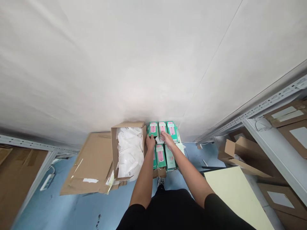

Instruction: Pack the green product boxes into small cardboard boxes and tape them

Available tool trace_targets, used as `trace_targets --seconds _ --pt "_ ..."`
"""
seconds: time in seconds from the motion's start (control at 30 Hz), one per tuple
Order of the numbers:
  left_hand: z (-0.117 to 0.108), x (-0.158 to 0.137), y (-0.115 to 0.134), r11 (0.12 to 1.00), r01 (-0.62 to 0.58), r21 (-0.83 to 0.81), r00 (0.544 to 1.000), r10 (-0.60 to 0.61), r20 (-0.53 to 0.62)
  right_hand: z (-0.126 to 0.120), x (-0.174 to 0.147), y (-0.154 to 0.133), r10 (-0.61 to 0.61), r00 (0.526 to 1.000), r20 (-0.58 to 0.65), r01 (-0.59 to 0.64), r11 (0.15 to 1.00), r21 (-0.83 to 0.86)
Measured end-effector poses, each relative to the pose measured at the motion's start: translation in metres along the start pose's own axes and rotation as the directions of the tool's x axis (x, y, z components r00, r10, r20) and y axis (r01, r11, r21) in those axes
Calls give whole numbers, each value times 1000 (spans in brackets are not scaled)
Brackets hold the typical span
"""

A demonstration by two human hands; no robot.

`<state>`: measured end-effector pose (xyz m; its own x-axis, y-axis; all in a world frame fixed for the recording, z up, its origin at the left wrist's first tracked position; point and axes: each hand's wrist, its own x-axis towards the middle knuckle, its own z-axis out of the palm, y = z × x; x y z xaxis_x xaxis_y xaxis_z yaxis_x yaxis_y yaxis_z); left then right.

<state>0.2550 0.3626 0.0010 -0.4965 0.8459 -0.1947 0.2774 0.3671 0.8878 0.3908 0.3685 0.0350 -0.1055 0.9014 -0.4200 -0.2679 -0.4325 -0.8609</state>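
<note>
Green boxes with pink panels stand packed in two rows against the wall. My left hand [150,141] is curled at the near end of the back-left green box [153,127], its fingers closed on that edge. Beside it, my right hand [167,139] lies over the near part of the back-middle green box [162,126], with its fingers stretched out. A white piece, perhaps paper or a flap [158,140], shows between the two hands. Closer to me are another pink-panelled box [160,154] and a pale green box [170,157].
Left of the boxes, an open carton [114,150] holds crumpled white sheets [130,151]. Flattened cardboard [96,156] lies farther left. At right stand a pale yellow board [236,195], an open carton [249,155] and metal shelving [271,137]. A power strip [47,182] rests on the blue floor.
</note>
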Motion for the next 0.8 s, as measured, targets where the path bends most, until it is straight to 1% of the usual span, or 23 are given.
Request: trace_targets --seconds 0.13,0.23,0.3,0.43,0.53,0.6,0.67,0.8 --pt "2 -2 0 999 38 -32 998 -39 -53 11 10 -1 -15 1000 5 16 994 -110" --pt "1 -6 3 998 23 -59 996 -27 -81 23 17 -1 -32 999 9 33 973 -229" --pt "-1 -9 5 997 6 -80 995 -14 -102 30 20 -1 -48 999 19 51 962 -266" --pt "-6 -17 13 995 -41 -89 994 32 -101 38 18 -2 -86 996 -5 82 964 -253" --pt "-8 -25 20 996 -72 -58 995 67 -76 41 10 -5 -147 989 -34 135 962 -238" --pt "-11 -32 24 996 -80 -30 995 78 -65 41 1 -9 -179 983 -43 164 960 -227" --pt "-16 -40 30 994 -105 -10 992 104 -64 40 -10 -16 -178 983 -42 166 964 -209" --pt "-29 -58 49 976 -215 -22 974 213 -82 35 -38 -37 -177 984 -13 173 975 -143"
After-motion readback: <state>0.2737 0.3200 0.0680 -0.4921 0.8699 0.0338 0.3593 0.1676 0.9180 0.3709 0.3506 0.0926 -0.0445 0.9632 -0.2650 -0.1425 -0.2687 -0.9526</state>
